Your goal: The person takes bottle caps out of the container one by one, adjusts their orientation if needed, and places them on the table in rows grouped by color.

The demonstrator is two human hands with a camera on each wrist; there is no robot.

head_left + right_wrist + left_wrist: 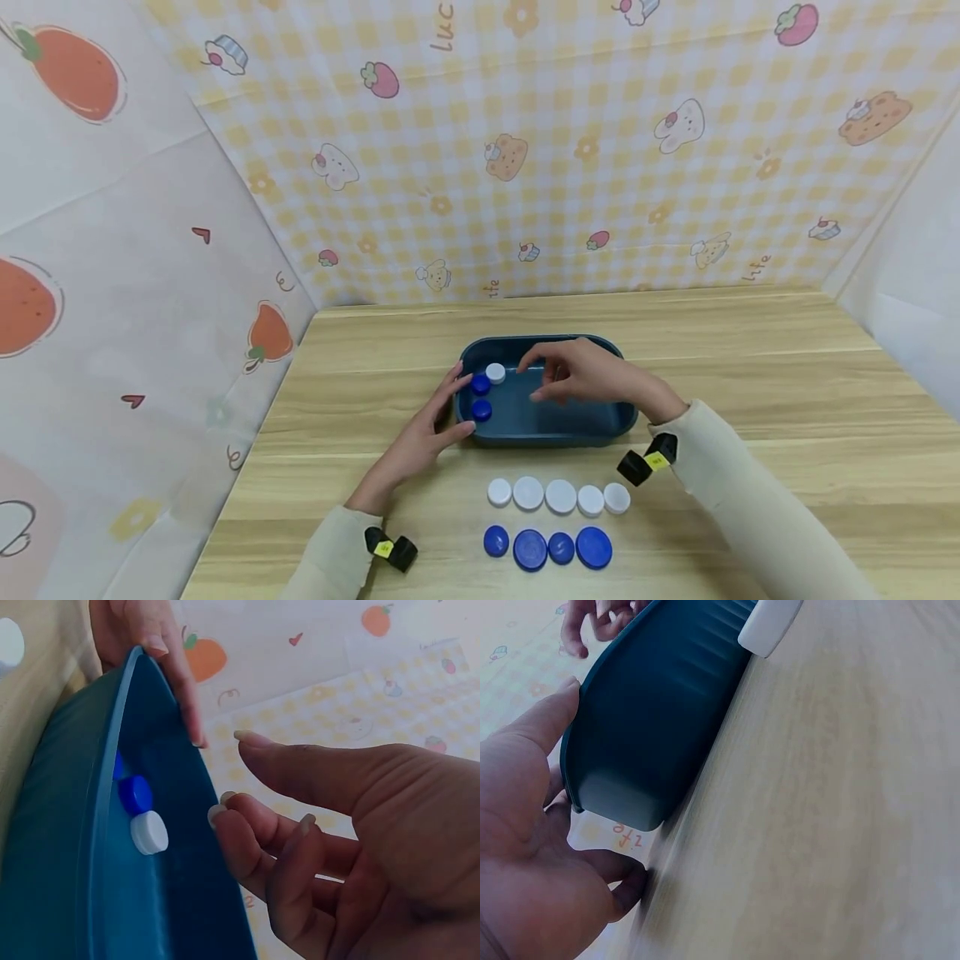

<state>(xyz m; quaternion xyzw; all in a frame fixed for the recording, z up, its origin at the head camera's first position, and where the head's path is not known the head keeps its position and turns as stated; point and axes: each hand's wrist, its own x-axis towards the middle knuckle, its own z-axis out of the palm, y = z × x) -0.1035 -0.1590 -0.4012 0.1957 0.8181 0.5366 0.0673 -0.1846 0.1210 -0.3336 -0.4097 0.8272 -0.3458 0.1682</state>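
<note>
A dark teal oblong tray (pixel 551 437) stands on the wooden table. Inside its left end lie two blue bottle caps (pixel 482 410) and a white bottle cap (pixel 495 373). My left hand (pixel 422 435) touches the tray's left end, with fingers spread along the rim and the thumb at the near corner. Over the tray's middle hovers my right hand (pixel 588 372). Its thumb and forefinger are apart with nothing between them, and the other fingers bend loosely. The right wrist view shows the white cap (pixel 150 832) beside a blue cap (pixel 136 795).
In front of the tray lies a row of several white caps (pixel 560 497). Nearer to me is a row of several blue caps (pixel 530 550), large and small. A yellow checked cloth (pixel 555 208) hangs behind the table (pixel 750 375), and a white printed sheet (pixel 150 250) hangs at left.
</note>
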